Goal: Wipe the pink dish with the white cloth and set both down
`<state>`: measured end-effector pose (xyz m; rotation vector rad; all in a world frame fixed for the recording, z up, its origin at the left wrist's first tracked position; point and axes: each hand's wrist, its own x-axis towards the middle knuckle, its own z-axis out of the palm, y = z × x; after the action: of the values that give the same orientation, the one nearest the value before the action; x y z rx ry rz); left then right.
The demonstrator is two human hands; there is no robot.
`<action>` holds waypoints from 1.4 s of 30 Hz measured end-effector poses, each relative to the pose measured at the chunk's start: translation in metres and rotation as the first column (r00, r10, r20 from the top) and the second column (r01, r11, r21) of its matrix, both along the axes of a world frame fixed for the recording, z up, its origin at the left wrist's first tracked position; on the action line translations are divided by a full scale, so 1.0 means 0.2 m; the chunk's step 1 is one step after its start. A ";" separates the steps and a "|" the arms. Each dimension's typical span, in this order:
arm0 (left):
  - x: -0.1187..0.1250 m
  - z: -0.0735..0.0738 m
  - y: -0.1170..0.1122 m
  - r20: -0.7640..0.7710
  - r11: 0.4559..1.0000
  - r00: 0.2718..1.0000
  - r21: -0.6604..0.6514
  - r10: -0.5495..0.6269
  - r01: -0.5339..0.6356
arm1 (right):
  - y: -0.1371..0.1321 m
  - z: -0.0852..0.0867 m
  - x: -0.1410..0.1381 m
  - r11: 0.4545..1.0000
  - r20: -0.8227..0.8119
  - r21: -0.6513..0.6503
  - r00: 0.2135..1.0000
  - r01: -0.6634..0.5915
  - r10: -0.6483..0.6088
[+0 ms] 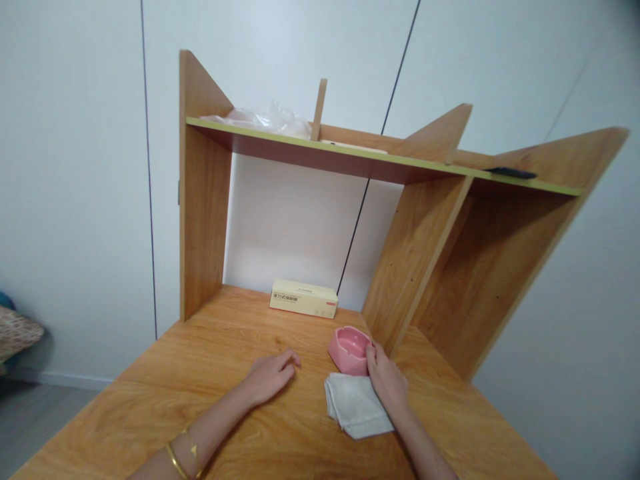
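Note:
A pink ashtray [345, 357] with notches in its rim stands on the wooden desk, near the foot of the shelf's middle upright. My right hand [387, 380] grips its right side, thumb at the rim and the other fingers mostly hidden. Just in front of the ashtray lies a folded light grey cloth [356, 405], partly under my right wrist. My left hand [273, 377] rests on the desk to the left of the ashtray, apart from it, with nothing in it and its fingers loosely bent and a little apart.
A cream-coloured carton [303, 300] with printed lettering sits at the back of the desk [200, 373]. Over it rises a wooden shelf unit [205, 213], carrying a clear plastic bag [270, 121] and a flat black object [511, 173] on top. Patterned fabric [17, 333] shows at far left.

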<state>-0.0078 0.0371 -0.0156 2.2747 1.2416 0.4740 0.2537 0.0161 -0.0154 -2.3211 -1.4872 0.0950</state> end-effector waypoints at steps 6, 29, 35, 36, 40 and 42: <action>-0.01 -0.01 0.01 0.006 1.000 1.000 -0.004 -0.007 0.007 | 0.00 -0.02 0.01 0.998 -0.060 0.058 0.998 -0.018 0.022; -0.01 -0.01 -0.01 -0.029 1.000 1.000 0.025 -0.005 0.006 | 0.00 -0.09 0.07 0.982 -0.165 0.180 0.982 -0.059 0.090; -0.01 -0.01 -0.01 -0.042 1.000 0.999 0.031 0.002 -0.001 | 0.00 -0.09 0.06 0.982 -0.180 0.179 0.979 -0.062 0.095; -0.01 -0.01 -0.01 -0.043 0.999 0.999 0.036 0.004 -0.003 | 0.00 -0.08 0.06 0.983 -0.186 0.173 0.978 -0.058 0.090; 0.00 -0.02 -0.01 -0.038 0.999 0.999 0.054 0.000 0.002 | 0.00 -0.07 0.06 0.987 -0.195 0.149 0.977 -0.054 0.083; -0.01 -0.02 -0.01 -0.032 0.998 0.999 0.058 -0.007 0.009 | 0.00 -0.07 0.05 0.988 -0.193 0.148 0.978 -0.053 0.082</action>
<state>-0.0089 0.0353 -0.0204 2.3432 1.2492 0.4786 0.2647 0.0163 -0.0292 -2.0830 -1.4245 0.2258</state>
